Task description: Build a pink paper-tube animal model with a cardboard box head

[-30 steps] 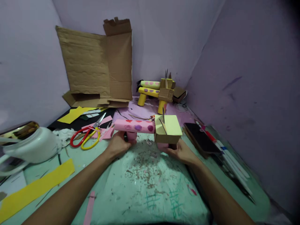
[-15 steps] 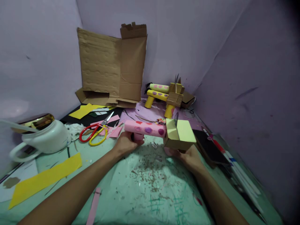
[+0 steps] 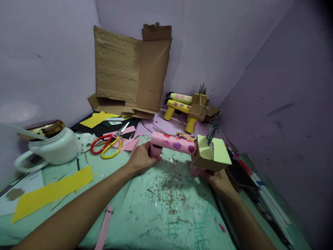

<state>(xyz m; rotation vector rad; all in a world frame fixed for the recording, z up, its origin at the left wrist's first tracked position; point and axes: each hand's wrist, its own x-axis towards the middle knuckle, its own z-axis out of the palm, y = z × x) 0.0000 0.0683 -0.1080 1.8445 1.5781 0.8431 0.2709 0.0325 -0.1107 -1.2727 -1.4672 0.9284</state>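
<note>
The light, crushable pink spotted paper animal (image 3: 173,143) seems best held by its legs, where left hand (image 3: 142,159) and right hand (image 3: 220,180) grip.

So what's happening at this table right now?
Two bare hands hold a pink spotted paper figure by its legs: the left hand at the rear leg, the right hand under the boxy head. Scissors and paper scraps lie to the left, and similar yellow figures stand at the back.
</note>
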